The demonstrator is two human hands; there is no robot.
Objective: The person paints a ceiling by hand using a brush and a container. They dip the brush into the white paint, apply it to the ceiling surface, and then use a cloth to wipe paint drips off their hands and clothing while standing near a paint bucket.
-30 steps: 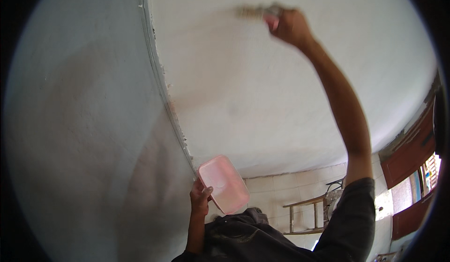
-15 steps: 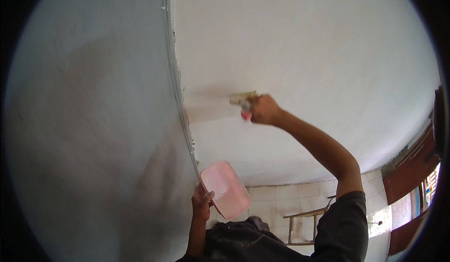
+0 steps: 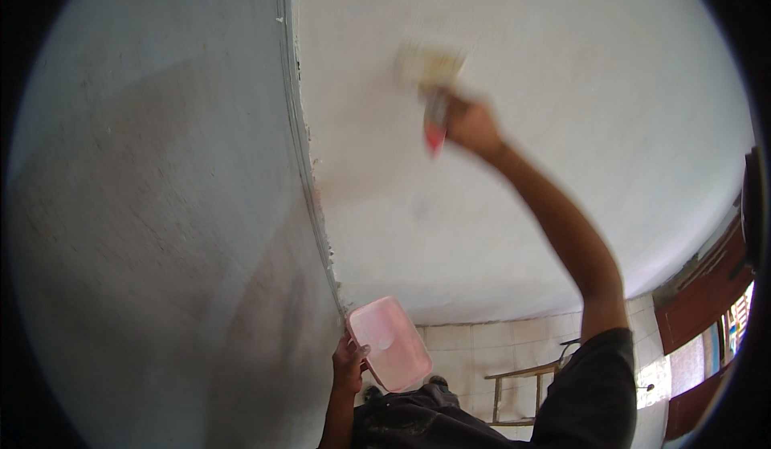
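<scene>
My right hand (image 3: 471, 124) is closed round the handle of a wide paintbrush (image 3: 431, 65), smeared by motion. Its pale bristles point up against the white wall (image 3: 562, 128), and the red end of the handle sticks out below my fingers. Low down, near the corner, my left hand (image 3: 349, 362) grips the left rim of a pink plastic tub (image 3: 393, 343). The thumb lies over the tub's edge, while the other fingers are mostly hidden behind it. Inside the tub, pale whitish paint seems to cover part of the bottom.
A grey-blue wall (image 3: 161, 232) rises on the left and meets the white wall at a corner with a thin conduit (image 3: 301, 144). On the tiled floor (image 3: 458, 353) stands a wooden ladder-like frame (image 3: 518, 393). Brown-framed openings (image 3: 699, 312) lie at the right.
My right hand has swept the paintbrush upward along the white wall, and its bristles now point up. The tub in my left hand sits slightly lower in view.
</scene>
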